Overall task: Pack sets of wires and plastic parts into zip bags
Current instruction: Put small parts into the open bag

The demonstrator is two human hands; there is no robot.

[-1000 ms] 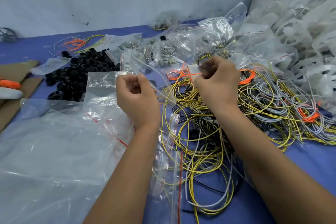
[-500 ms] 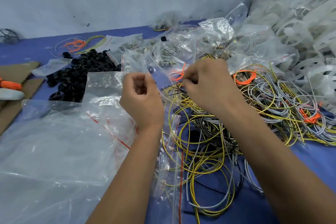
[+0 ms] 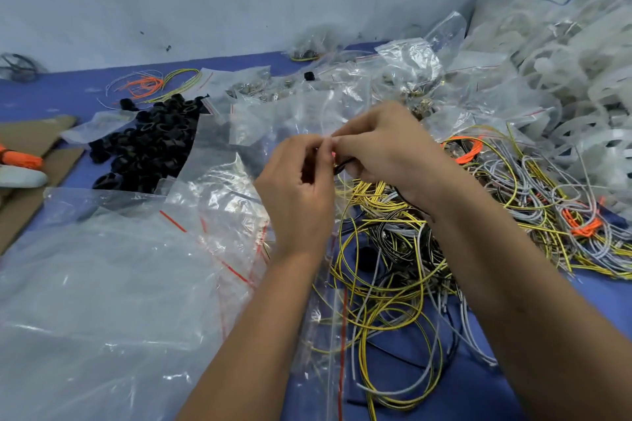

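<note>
My left hand and my right hand meet above the middle of the table, fingertips touching. Together they pinch the mouth of a small clear zip bag that stands up behind them. My right hand also holds a thin black wire, and a bit of orange shows between the fingers. Under and to the right of the hands lies a tangle of yellow, grey and black wires. A pile of black plastic rings sits at the left.
Large clear bags with red zip strips cover the near left. Filled small bags and white plastic parts heap up at the back right. Cardboard lies at the far left. A loose wire set rests near the wall.
My right hand has moved left to meet my left hand, carrying a black wire up to the bag's mouth. My left hand has shifted a little toward the middle.
</note>
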